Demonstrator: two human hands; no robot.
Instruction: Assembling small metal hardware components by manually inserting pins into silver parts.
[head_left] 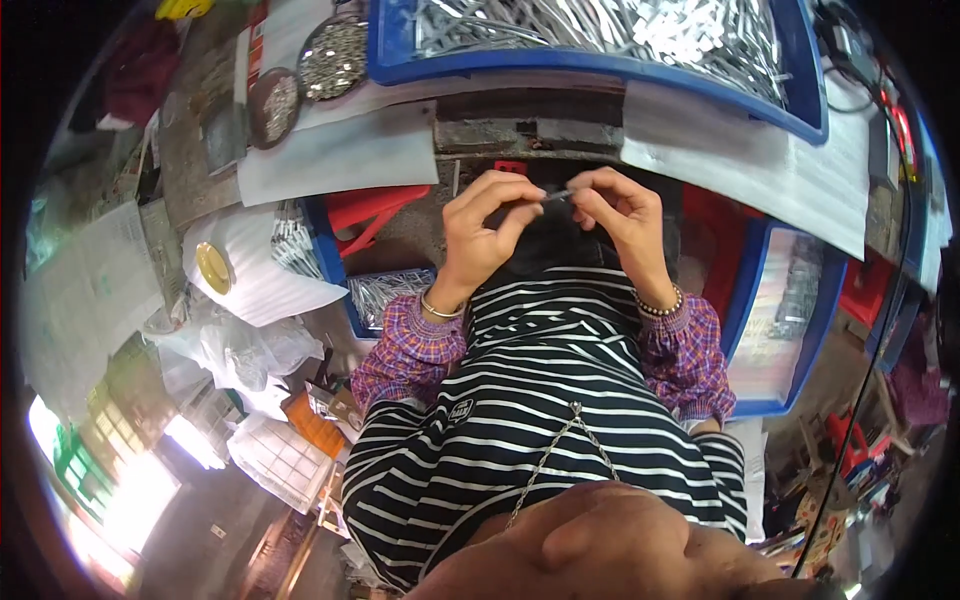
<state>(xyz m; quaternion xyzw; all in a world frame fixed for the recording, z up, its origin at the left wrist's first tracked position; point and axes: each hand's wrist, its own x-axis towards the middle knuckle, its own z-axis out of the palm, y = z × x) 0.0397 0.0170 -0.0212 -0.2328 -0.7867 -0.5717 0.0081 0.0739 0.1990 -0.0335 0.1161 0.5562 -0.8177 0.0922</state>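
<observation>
The part [557,196], a small, narrow piece of grey metal look, is held between the two hands, above the lap and on the near side of the tabletop [530,108]. Left hand [490,215]: thumb and index finger pinch the left end. Right hand [622,210]: thumb and fingers pinch the right end. Finer detail of the part is too small to tell.

Handling: the part is judged light, stiff and not fragile; a smooth surface may let it slip or roll. Grip at the two ends with the fingertips, leaving the middle clear.

Surroundings: foam sheets [755,165] cover the tabletop to left and right. At the far side stands a blue tray [600,68] of loose metal strips [590,28]. Small shiny pieces [340,58] lie in a round dish, far left
</observation>
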